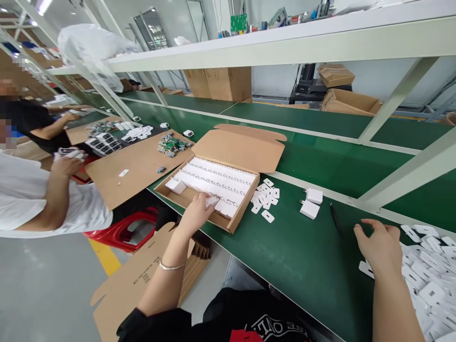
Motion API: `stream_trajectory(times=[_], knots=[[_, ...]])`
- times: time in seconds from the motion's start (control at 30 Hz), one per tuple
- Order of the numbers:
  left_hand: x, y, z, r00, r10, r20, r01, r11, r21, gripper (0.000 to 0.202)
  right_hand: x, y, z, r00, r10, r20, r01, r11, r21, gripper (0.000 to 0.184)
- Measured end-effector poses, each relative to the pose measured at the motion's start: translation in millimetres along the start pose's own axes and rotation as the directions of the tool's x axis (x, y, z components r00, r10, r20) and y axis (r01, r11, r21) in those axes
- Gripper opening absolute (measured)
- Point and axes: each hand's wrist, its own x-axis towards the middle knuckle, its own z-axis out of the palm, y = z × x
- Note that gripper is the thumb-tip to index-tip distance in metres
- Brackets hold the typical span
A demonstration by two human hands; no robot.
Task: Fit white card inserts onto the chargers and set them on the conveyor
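My left hand (194,214) reaches into the near side of an open cardboard box (246,203), its fingers closed on a white charger (213,201). Packed rows of white chargers (221,175) fill most of the box, and one charger (175,185) sits alone at the near left corner. Over the right part of the table, my right hand (382,247) is held with thumb and fingers apart and nothing between them. Close beside it lies a large pile of white slotted plates (429,280). Two white plug chargers (309,209) and a black pen (335,218) lie between my hands.
A smaller heap of white plates (264,195) lies right of the box. Left of it, a cardboard sheet (142,161) bears a pile of circuit boards (174,144). A shelf (285,47) runs overhead. Co-workers sit at the left, near a red stool (124,230).
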Motion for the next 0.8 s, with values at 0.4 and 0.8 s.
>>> stream_trajectory(times=[0.4,0.8], knots=[[-32,63,13.4,0.800,0.374,-0.470,-0.399,0.916,0.049,0.031,-12,-26,-21,0.977,0.057,0.205,0.001,0.962,-0.272,0.052],[-42,222,144.0,0.720,0.658,0.220,-0.694,0.690,0.204,0.063,-12,-5,-27,0.965,0.223,0.140,-0.142,0.888,-0.437,0.058]])
